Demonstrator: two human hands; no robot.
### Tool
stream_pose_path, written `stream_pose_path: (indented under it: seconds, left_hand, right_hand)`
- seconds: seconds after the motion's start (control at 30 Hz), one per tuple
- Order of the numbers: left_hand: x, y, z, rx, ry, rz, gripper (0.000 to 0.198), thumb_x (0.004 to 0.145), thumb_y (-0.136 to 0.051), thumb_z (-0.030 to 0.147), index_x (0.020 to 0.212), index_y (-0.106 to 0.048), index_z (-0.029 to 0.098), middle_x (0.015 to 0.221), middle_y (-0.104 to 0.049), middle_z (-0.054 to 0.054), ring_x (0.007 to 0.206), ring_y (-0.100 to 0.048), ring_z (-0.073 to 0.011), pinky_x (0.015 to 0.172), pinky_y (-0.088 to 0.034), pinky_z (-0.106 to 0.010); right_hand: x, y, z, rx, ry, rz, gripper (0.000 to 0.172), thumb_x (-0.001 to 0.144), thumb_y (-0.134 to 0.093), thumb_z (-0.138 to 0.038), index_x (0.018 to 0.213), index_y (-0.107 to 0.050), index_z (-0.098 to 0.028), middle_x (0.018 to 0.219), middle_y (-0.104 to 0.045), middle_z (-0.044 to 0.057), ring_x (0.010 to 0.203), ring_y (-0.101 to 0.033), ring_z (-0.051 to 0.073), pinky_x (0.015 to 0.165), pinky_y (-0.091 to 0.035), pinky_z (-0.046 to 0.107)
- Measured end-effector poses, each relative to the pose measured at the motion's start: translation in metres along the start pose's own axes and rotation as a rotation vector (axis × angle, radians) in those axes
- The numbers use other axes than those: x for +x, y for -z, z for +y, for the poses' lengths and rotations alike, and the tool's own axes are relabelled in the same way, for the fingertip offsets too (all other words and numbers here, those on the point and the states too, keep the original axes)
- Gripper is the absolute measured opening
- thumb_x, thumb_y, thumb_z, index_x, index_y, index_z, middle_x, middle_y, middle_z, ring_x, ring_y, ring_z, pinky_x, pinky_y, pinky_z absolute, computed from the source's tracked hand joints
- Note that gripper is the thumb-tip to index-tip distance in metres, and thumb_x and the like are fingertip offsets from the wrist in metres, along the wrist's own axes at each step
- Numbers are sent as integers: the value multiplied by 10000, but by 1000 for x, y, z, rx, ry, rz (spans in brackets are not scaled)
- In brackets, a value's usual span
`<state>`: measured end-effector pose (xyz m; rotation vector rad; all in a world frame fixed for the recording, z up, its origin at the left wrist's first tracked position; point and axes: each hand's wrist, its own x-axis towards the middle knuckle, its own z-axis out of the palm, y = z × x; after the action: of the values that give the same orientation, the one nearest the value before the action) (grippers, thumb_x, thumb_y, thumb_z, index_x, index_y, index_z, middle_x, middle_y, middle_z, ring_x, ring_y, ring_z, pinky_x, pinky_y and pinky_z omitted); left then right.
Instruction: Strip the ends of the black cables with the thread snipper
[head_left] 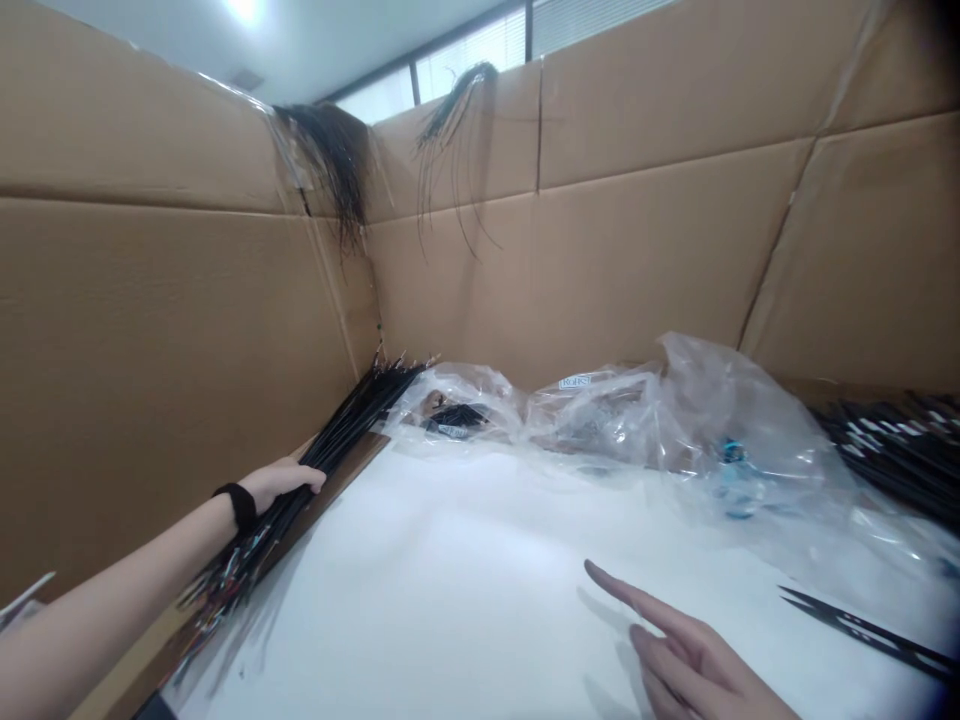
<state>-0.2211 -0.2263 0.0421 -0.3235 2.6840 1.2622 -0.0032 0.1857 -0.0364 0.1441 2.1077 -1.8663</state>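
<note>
At the left edge of the white work surface lies a long bundle of black cables [352, 425], with stripped coloured wire ends at its near end. My left hand [289, 483], a black band on its wrist, is closed around the middle of this bundle. Over the white surface at lower right, my right hand [686, 650] holds nothing; its index finger is stretched out and the thumb stands apart, with the other fingers partly curled. To the right of that hand lies a pair of black thread snips [862, 630], their points facing left.
Clear plastic bags [600, 415] lie along the back, one with a black coil inside. More black cables [900, 450] are piled at right. Cardboard walls [637, 230] enclose the back and left; dark wire bunches [330, 160] hang over their top edge.
</note>
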Motion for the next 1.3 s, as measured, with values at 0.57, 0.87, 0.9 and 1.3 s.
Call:
stream_pose_path:
  seconds: [0.57,0.87,0.9,1.3]
  left_hand:
    - [-69,-40,-1,-660,175,-159,174,512,-661,228,621,-550,150,535,-560,-2,474,-516,-113,483,-468,-228]
    - [-134,-54,25,-623,-109,-103,233,511,-660,241,719,-598,155,631,-603,-25,573,-533,-150,521,-432,-242]
    - [-139,-58,32,-607,-157,-115,252,509,-654,235,743,-604,157,651,-608,-23,587,-533,-153,536,-433,-246]
    - [-147,-137,109,-370,-583,-457,274,626,-540,118,886,-612,168,746,-631,-17,703,-578,-177,627,-442,-262]
  right_hand:
    - [96,-76,-51,-25,149,-288,588,691,-514,-671,847,-547,-105,803,-647,111,559,-559,84,503,-413,194]
    - [123,-138,-114,95,561,-459,815,586,-477,-769,1062,-547,-111,891,-622,99,783,-597,156,722,-447,279]
    - [121,-142,-119,127,616,-468,804,567,-481,-778,1008,-560,-110,832,-612,77,736,-586,150,703,-449,281]
    - [81,-84,-121,530,493,-21,401,608,-726,-350,930,-663,-119,918,-656,70,859,-596,179,803,-461,290]
